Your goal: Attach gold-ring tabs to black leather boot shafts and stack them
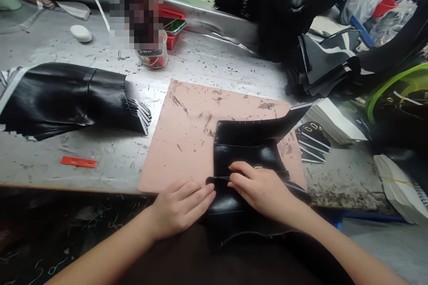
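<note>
A black leather boot upper (249, 151) lies on a pink cutting mat (190, 133) at the table's near edge, its lower part hanging over the edge toward me. My left hand (182, 207) rests flat on the leather's left edge, fingers stretched out and together. My right hand (262, 187) presses down on a strap across the piece, fingers curled beside a small gold buckle (258, 167).
A stack of black leather pieces (67, 100) lies at the left, with a red tag (78, 161) near the edge. Black leather heaps (284, 4) fill the back right. Small buckled straps (312, 140) and white paper stacks (401, 187) lie to the right. A jar (155, 55) and a phone (174, 26) stand behind.
</note>
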Action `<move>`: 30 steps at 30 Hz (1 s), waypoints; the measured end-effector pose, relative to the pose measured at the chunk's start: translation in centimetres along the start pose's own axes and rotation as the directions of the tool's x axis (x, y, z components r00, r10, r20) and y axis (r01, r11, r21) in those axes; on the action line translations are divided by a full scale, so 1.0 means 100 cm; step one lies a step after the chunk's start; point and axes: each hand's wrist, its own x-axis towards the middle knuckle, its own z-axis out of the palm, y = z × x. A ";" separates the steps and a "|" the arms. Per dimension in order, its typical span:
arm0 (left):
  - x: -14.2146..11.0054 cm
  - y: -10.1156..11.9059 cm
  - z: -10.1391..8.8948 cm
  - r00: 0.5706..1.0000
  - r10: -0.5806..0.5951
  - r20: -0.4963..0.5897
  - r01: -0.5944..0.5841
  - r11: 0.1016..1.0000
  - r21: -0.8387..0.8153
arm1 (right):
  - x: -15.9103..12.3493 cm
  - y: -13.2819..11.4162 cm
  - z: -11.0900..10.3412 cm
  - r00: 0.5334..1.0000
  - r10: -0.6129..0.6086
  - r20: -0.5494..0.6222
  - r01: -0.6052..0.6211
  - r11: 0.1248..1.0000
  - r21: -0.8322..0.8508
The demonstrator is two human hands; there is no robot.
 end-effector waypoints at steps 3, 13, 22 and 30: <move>0.000 0.001 0.001 1.000 -0.012 0.011 0.012 1.000 0.026 | 0.000 0.000 0.001 1.000 0.009 -0.003 -0.009 1.000 0.006; 0.006 0.006 -0.003 0.986 0.062 0.155 -0.083 0.987 0.135 | 0.001 0.001 0.001 1.000 0.016 0.003 -0.016 1.000 0.014; 0.013 0.014 0.005 0.991 0.006 0.132 -0.042 0.962 0.271 | -0.015 0.006 -0.006 0.991 0.063 -0.116 -0.063 0.998 -0.003; 0.020 0.007 0.000 0.983 0.002 0.186 -0.044 0.974 0.224 | -0.039 0.026 -0.011 0.979 0.186 -0.087 -0.188 0.982 -0.012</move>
